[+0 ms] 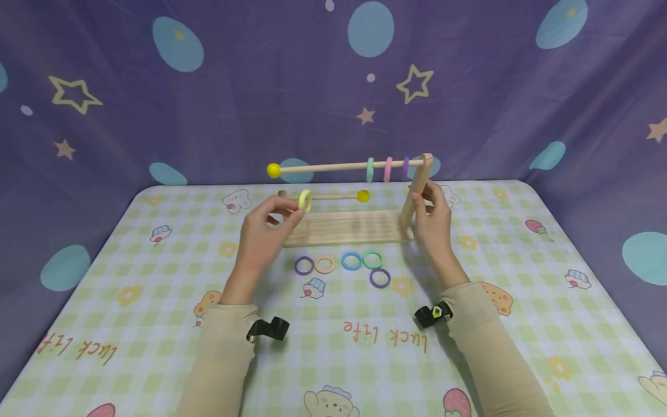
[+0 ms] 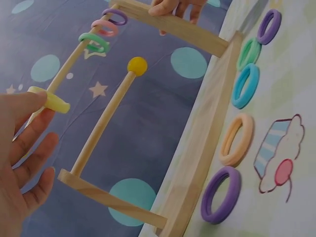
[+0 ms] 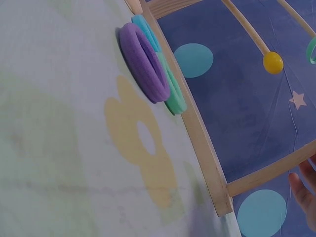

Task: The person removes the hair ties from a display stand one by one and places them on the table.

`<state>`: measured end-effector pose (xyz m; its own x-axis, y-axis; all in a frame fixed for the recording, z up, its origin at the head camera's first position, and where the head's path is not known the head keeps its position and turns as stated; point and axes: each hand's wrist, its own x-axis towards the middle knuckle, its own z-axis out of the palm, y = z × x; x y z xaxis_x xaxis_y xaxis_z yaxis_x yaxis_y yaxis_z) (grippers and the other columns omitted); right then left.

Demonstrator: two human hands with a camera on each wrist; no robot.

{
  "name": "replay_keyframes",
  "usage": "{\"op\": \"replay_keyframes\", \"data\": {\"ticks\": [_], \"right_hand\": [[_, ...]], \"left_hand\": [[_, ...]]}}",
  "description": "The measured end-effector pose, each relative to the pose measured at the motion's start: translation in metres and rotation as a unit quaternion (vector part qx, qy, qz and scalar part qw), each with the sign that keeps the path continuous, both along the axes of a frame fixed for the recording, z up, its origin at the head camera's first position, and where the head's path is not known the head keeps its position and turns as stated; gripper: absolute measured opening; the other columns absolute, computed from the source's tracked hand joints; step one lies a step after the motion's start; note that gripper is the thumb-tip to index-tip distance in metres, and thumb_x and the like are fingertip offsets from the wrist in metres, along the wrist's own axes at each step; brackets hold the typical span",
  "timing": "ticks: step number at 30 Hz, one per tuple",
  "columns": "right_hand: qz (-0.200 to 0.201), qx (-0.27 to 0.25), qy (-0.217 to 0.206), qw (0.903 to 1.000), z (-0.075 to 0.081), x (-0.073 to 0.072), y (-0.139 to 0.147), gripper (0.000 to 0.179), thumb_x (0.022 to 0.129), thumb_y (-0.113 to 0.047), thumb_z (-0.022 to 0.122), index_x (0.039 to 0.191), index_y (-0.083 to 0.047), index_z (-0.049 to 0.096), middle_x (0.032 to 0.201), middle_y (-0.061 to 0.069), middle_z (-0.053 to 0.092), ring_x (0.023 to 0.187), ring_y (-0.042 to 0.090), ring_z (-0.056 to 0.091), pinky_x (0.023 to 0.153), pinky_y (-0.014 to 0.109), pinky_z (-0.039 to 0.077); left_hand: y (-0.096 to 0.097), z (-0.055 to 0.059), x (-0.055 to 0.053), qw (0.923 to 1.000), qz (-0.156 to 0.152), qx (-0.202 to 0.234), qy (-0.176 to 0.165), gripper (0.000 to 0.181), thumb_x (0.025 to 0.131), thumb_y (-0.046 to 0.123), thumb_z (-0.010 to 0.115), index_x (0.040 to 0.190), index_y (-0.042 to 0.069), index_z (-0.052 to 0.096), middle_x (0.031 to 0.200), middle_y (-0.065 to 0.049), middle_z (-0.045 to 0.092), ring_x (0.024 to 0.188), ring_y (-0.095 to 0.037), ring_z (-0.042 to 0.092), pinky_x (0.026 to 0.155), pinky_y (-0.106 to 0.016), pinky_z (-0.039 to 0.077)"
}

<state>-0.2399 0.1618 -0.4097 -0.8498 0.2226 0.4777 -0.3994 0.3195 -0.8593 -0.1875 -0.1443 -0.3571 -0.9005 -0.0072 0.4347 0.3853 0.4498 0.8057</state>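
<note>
My left hand [image 1: 267, 234] pinches a yellow hair tie [image 1: 305, 200] between thumb and fingertips. In the head view the tie is below the upper rod [image 1: 323, 168], near its yellow-balled end; in the left wrist view it overlaps that rod. My right hand [image 1: 435, 220] holds the right upright [image 1: 417, 191] of a wooden stand, fingers behind it and thumb at its near side. On the upper rod hang a green hair tie [image 1: 370, 169], a pink one [image 1: 388, 169] and a purple one [image 1: 406, 167], near the upright. A lower bare rod [image 1: 333, 197] ends in a yellow ball.
In front of the stand's base [image 1: 349, 227] several hair ties lie on the checked tablecloth: purple [image 1: 304, 266], orange [image 1: 325, 265], blue [image 1: 351, 261], green [image 1: 373, 259] and another purple [image 1: 380, 278]. A purple patterned curtain [image 1: 234, 116] hangs behind the table.
</note>
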Motion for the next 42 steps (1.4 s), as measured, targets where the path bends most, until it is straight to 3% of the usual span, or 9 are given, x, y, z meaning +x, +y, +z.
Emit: {"op": "replay_keyframes", "data": {"ticks": [7, 11, 18, 26, 36, 42], "right_hand": [[0.003, 0.009, -0.011, 0.9999, 0.029, 0.022, -0.011, 0.037, 0.099, -0.003, 0.055, 0.133, 0.012, 0.05, 0.121, 0.031, 0.059, 0.113, 0.038, 0.056, 0.081, 0.021, 0.042], [0.004, 0.008, -0.011, 0.9999, 0.031, 0.024, -0.012, 0.037, 0.099, -0.002, 0.055, 0.132, 0.012, 0.05, 0.121, 0.032, 0.059, 0.112, 0.039, 0.056, 0.081, 0.022, 0.042], [0.007, 0.01, -0.006, 0.9999, 0.03, 0.023, -0.011, 0.037, 0.099, -0.002, 0.055, 0.132, 0.012, 0.05, 0.121, 0.031, 0.059, 0.112, 0.039, 0.056, 0.081, 0.021, 0.043], [0.004, 0.005, 0.002, 1.0, -0.003, -0.003, 0.003, 0.039, 0.098, -0.007, 0.056, 0.135, 0.006, 0.052, 0.122, 0.026, 0.061, 0.113, 0.034, 0.057, 0.081, 0.022, 0.043], [0.004, 0.008, -0.001, 1.0, -0.002, -0.002, 0.003, 0.041, 0.098, -0.016, 0.058, 0.134, 0.003, 0.053, 0.121, 0.02, 0.063, 0.111, 0.027, 0.058, 0.083, 0.025, 0.046], [0.003, 0.004, -0.002, 1.0, -0.002, -0.001, 0.002, 0.042, 0.098, -0.015, 0.058, 0.135, 0.003, 0.053, 0.121, 0.022, 0.062, 0.111, 0.027, 0.058, 0.083, 0.025, 0.046]], "left_hand": [[0.008, -0.004, 0.001, 0.9992, -0.023, -0.028, -0.017, 0.017, 0.09, 0.021, 0.076, 0.1, 0.009, 0.07, 0.107, -0.003, 0.071, 0.089, -0.018, 0.064, 0.076, -0.037, 0.046], [0.012, -0.004, 0.002, 0.9978, -0.031, -0.048, -0.034, 0.017, 0.09, 0.023, 0.075, 0.101, 0.01, 0.07, 0.102, -0.003, 0.071, 0.092, -0.018, 0.063, 0.079, -0.038, 0.048], [0.017, -0.007, 0.002, 0.9921, -0.064, -0.085, -0.066, 0.013, 0.092, 0.025, 0.073, 0.1, 0.014, 0.071, 0.096, 0.002, 0.071, 0.09, -0.015, 0.064, 0.08, -0.037, 0.048], [0.025, -0.009, 0.004, 0.9857, -0.092, -0.111, -0.087, 0.011, 0.092, 0.024, 0.073, 0.098, 0.016, 0.071, 0.104, 0.004, 0.071, 0.092, -0.017, 0.064, 0.081, -0.037, 0.048], [0.034, -0.017, 0.004, 0.9764, -0.135, -0.141, -0.091, 0.007, 0.091, 0.024, 0.074, 0.096, 0.021, 0.072, 0.098, 0.011, 0.07, 0.091, -0.01, 0.063, 0.082, -0.036, 0.048], [0.039, -0.021, 0.006, 0.9702, -0.15, -0.158, -0.107, 0.007, 0.092, 0.026, 0.073, 0.097, 0.022, 0.07, 0.098, 0.012, 0.069, 0.094, -0.013, 0.064, 0.087, -0.038, 0.049]]}}
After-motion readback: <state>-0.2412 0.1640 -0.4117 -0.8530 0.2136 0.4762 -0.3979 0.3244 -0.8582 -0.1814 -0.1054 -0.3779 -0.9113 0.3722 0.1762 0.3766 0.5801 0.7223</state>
